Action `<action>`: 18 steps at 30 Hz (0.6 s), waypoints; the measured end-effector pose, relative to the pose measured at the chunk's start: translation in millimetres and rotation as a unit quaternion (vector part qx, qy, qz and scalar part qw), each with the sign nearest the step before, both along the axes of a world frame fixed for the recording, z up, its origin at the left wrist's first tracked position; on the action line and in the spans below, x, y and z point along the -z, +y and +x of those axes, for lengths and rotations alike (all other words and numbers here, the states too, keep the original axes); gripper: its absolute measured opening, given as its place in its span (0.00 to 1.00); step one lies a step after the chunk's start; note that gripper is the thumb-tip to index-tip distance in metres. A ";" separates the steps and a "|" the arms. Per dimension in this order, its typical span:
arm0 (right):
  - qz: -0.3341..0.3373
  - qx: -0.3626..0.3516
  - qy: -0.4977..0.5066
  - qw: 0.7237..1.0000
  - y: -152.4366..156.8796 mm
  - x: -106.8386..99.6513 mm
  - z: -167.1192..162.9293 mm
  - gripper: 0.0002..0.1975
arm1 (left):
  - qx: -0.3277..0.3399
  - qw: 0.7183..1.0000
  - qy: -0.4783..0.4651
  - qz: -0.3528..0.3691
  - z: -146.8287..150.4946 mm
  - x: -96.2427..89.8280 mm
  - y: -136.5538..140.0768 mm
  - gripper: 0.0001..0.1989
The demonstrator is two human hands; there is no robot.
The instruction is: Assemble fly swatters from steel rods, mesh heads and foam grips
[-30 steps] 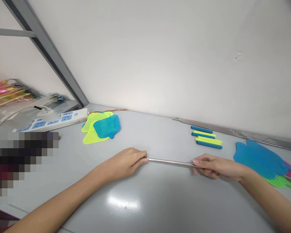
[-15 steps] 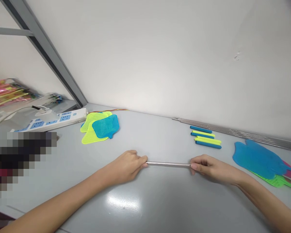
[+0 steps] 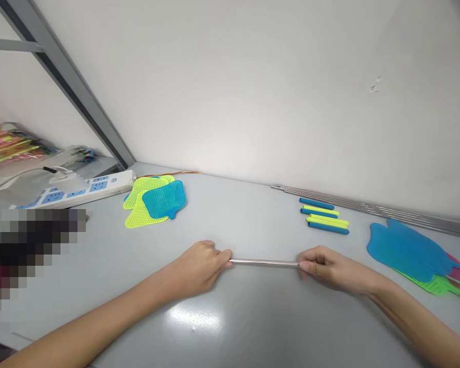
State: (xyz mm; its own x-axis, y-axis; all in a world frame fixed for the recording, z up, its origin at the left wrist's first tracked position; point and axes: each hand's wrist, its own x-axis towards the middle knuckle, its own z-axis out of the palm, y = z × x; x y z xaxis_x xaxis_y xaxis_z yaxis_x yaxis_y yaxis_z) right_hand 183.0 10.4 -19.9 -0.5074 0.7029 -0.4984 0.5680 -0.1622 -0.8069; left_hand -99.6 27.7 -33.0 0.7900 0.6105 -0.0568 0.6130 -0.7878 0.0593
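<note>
A thin silver metal rod (image 3: 264, 262) stretches level between my two hands, above the grey table. My left hand (image 3: 205, 267) is closed round its left end, thumb along the rod. At the other end, my right hand (image 3: 322, 266) pinches the tip between thumb and fingers. Both rod ends are hidden in the fingers. Beyond my right hand lie several blue and yellow tubes (image 3: 324, 221), side by side. Past my left hand sit perforated fly swatter heads, yellow (image 3: 140, 217) ones under a blue one (image 3: 164, 199).
Long metal rods (image 3: 352, 207) lie along the wall. At right, blue, green and pink fly swatters (image 3: 406, 250) are piled. A white power strip (image 3: 99, 188) with a plugged-in cable is at left, near a grey metal frame (image 3: 69, 76). Wrapped colourful goods (image 3: 15, 145) lie behind.
The rod and both hands sit very slightly lower in view, and the whole scene has shifted a little left. My grip on the rod looks the same.
</note>
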 end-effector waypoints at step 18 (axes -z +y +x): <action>-0.091 0.025 0.044 0.995 -0.6 4.6 -0.7 0.18 | 0.010 1.000 -0.004 0.009 7.1 3.9 -8.3 0.13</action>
State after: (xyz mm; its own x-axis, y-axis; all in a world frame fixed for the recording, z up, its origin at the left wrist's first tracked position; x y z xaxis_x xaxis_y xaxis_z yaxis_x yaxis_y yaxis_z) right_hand 182.3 9.8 -24.6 -0.5222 0.6296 -0.5752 0.4840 -0.3366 -0.8078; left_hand -92.4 19.3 -36.9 0.8024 0.5955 -0.0385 0.5967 -0.8009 0.0500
